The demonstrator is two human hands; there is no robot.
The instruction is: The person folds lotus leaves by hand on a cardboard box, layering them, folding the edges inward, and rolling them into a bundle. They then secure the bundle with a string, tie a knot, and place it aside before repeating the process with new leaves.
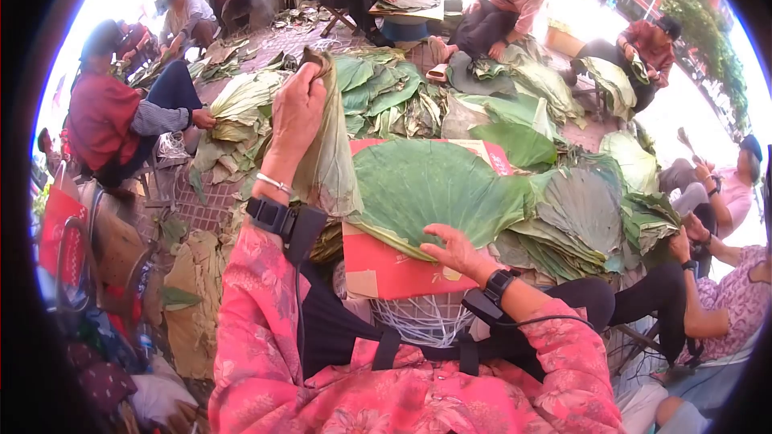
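My left hand (pixel 297 112) is raised, fingers closed around the top of a limp, brownish-green lotus leaf (pixel 336 153) that hangs down toward the box. My right hand (pixel 457 251) is lower, its fingers apart at the near edge of a wide green lotus leaf (pixel 426 185). This leaf lies spread over a red cardboard box (pixel 366 261) in front of my lap. To its right, a stack of folded lotus leaves (pixel 575 217) overlaps its edge.
Heaps of lotus leaves (pixel 378 84) cover the paved ground ahead. Several people sit around them handling leaves, including a person in red (pixel 104 120) at left and another in pink (pixel 515 0) ahead. White strings (pixel 422 317) lie below the box. A chair (pixel 104 257) stands at left.
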